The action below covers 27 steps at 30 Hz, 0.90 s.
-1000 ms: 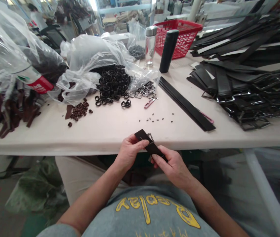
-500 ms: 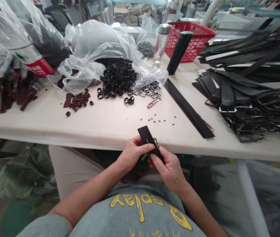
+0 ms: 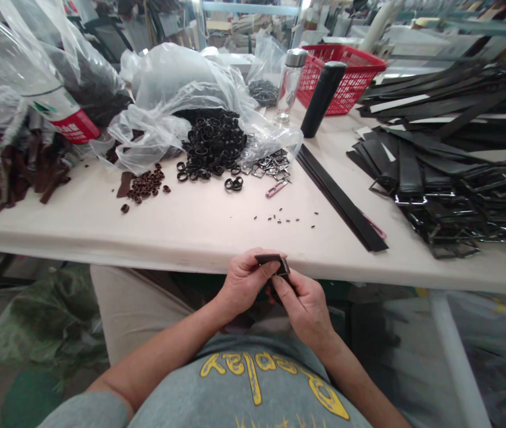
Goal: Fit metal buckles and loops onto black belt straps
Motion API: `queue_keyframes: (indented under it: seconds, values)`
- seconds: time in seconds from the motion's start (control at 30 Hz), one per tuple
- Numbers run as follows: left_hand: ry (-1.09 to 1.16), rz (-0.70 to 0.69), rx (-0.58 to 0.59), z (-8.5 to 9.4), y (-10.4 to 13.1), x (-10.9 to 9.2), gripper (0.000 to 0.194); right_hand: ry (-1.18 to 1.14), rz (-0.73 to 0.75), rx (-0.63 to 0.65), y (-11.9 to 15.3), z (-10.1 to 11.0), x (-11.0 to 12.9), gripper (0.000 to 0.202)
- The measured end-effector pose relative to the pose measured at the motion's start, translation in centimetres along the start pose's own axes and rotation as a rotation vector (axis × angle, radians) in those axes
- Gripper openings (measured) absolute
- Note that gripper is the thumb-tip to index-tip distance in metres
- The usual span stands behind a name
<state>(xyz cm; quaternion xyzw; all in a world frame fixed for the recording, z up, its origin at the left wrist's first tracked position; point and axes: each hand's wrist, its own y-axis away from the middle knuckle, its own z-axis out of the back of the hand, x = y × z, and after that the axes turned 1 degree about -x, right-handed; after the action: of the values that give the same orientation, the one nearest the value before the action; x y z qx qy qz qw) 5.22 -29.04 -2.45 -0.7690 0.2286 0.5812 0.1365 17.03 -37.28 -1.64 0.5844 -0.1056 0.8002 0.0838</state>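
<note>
Just off the table's front edge, my left hand pinches the upper end of a black strap, which is bent over. A metal buckle shows at the bend, between my two hands. My right hand is closed on the same strap from the right, its thumb just below the buckle; the part under my fingers is hidden. Several tiny metal pieces lie on the table beyond my hands. Further back are a pink-handled tool, loose metal buckles and a heap of black loops.
Long black straps lie right of centre, with a large pile of buckled belts beyond. A black flask, glass bottle and red basket stand behind. Small brown loops and brown straps lie left on the table.
The strap's upper end, which stuck up and away from me, is now folded down over the buckle. My left fingers have moved up around it; my right hand has barely moved.
</note>
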Motion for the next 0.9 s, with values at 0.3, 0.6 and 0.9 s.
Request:
queue_keyframes:
  seconds: [0.3,0.6,0.9]
  values:
    - [-0.047,-0.068,0.232,1.2,0.4,-2.1,0.062,-0.073,-0.073,-0.060,-0.1,0.5,-0.1,0.036]
    - [0.292,0.205,0.218,0.6,0.7,-2.4,0.065,0.050,0.039,-0.014,-0.3,1.6,-0.4,0.032]
    - [0.065,0.224,0.021,0.4,0.3,-2.3,0.034,0.152,-0.013,0.064,0.0,1.6,0.0,0.038]
